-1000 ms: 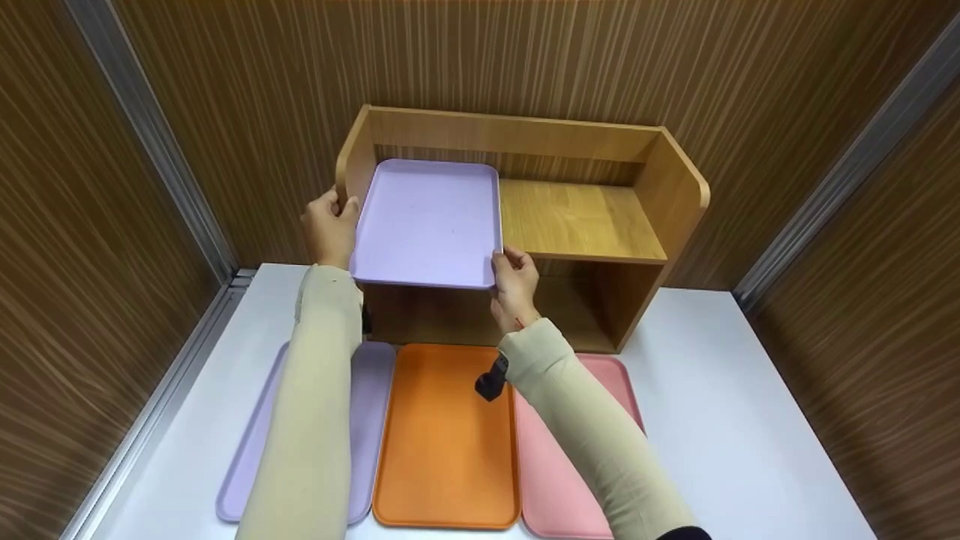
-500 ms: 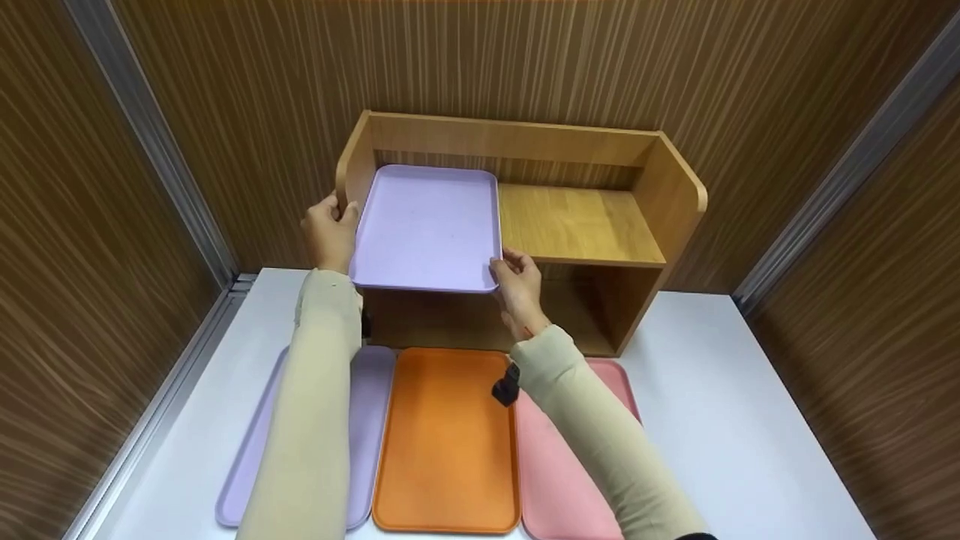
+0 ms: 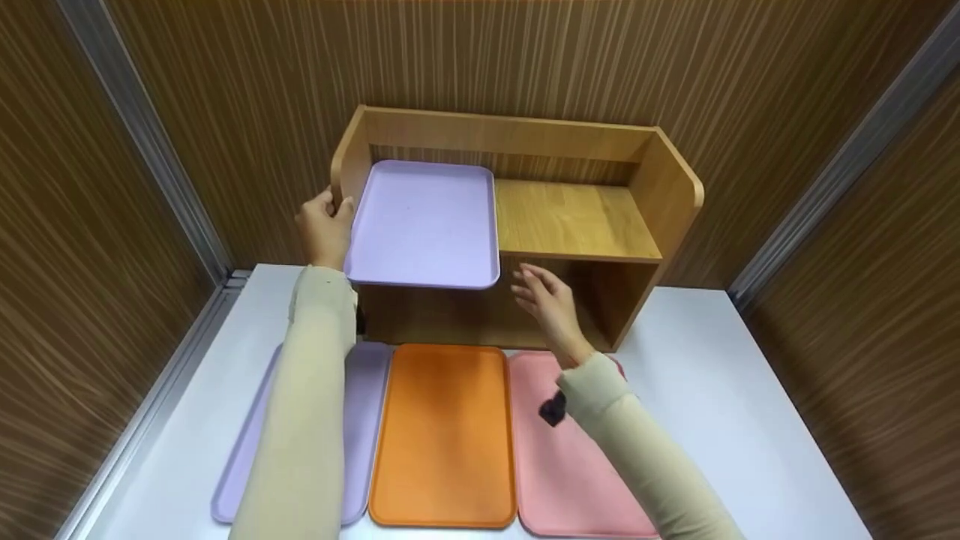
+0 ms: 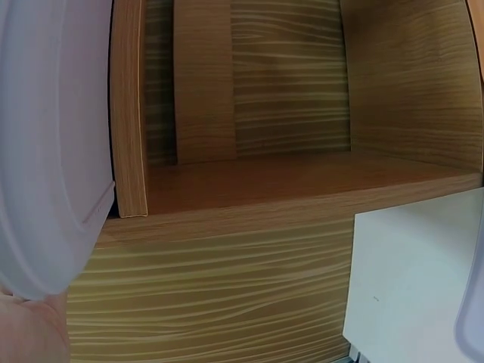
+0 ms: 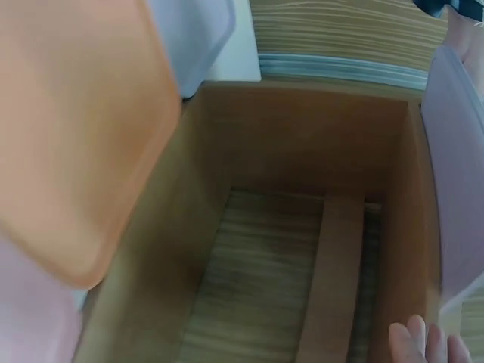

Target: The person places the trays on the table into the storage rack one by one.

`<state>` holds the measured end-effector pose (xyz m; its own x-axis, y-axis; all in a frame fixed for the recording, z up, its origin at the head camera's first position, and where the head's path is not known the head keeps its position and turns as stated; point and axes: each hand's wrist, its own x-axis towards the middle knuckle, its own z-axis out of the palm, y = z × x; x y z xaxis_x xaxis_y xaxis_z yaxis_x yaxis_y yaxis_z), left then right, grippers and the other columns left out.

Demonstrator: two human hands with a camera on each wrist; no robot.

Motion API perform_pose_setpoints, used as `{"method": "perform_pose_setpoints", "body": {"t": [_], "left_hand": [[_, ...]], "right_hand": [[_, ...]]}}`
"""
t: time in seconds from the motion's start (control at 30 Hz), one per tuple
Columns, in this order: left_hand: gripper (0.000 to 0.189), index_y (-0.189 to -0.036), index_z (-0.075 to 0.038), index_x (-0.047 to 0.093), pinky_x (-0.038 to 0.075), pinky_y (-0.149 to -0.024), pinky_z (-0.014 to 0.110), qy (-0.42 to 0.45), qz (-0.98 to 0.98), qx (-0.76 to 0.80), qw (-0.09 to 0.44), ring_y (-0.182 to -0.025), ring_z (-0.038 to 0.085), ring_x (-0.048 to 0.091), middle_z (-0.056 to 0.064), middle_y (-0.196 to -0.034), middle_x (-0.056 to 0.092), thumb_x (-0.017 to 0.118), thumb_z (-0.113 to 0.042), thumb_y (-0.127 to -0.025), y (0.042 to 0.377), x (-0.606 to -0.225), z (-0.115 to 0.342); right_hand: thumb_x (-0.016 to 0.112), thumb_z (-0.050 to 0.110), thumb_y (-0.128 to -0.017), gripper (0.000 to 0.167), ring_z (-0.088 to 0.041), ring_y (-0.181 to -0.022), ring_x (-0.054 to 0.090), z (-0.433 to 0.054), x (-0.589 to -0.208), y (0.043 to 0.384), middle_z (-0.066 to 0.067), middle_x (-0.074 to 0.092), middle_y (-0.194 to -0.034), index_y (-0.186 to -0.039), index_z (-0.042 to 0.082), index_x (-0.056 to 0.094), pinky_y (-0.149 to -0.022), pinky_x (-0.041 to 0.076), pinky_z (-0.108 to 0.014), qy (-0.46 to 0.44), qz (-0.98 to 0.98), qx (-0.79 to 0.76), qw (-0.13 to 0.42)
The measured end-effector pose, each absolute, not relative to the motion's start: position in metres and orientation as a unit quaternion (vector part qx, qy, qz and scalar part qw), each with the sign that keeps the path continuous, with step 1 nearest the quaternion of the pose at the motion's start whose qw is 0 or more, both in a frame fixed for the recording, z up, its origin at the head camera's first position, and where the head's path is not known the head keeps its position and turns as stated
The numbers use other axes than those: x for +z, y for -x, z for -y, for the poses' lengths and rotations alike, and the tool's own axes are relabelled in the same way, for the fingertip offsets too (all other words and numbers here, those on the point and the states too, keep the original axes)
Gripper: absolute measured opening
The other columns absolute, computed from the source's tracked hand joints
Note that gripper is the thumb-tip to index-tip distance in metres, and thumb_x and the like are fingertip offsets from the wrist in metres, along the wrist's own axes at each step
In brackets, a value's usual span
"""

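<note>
A purple tray [image 3: 424, 225] lies on the upper board of a small wooden shelf [image 3: 581, 221], at its left end, its near edge jutting past the board. My left hand [image 3: 324, 229] grips the front edge of the shelf's left side panel, close to the tray's left side; its fingertips are partly hidden behind the panel. Holding nothing, my right hand [image 3: 551, 307] is in front of the shelf, right of the tray's near corner and apart from it. In the right wrist view its fingers [image 5: 435, 344] show near the upper board's edge.
On the white table [image 3: 720, 420] in front of the shelf lie a second purple tray [image 3: 364, 442], an orange tray [image 3: 442, 442] and a pink tray [image 3: 559, 465], side by side. My left sleeve covers part of the second purple one. Wood-grain walls enclose the table.
My right hand has let go of the purple tray's right near corner and moved right and toward me. The tray stays on the shelf, and my left hand keeps its place.
</note>
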<state>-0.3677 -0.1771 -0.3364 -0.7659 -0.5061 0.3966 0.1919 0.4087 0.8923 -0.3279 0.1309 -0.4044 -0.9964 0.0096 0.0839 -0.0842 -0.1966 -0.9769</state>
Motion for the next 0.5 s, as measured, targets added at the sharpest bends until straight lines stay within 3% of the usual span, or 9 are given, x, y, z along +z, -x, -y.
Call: {"method": "perform_pose_setpoints", "body": {"t": [0.2, 0.5], "left_hand": [[0.019, -0.101, 0.002, 0.068, 0.044, -0.075, 0.025, -0.108, 0.775, -0.535, 0.317, -0.082, 0.015, 0.054, 0.014, -0.099, 0.068, 0.060, -0.013, -0.092, 0.367, -0.334, 0.179], [0.020, -0.104, 0.002, 0.069, 0.046, -0.078, 0.026, -0.103, 0.777, -0.536, 0.315, -0.086, 0.016, 0.056, 0.015, -0.104, 0.068, 0.059, -0.011, -0.092, 0.365, -0.335, 0.178]], "right_hand": [[0.052, 0.011, -0.096, 0.033, -0.016, -0.091, 0.065, -0.172, -0.439, 0.309, -0.009, 0.067, -0.105, -0.122, -0.010, 0.054, -0.084, 0.050, -0.029, -0.059, 0.656, 0.752, 0.030], [0.053, 0.013, -0.096, 0.038, -0.022, -0.106, 0.060, -0.249, -0.482, 0.272, -0.006, 0.065, -0.113, -0.126, -0.011, 0.050, -0.093, 0.046, -0.032, -0.054, 0.672, 0.739, 0.006]]}}
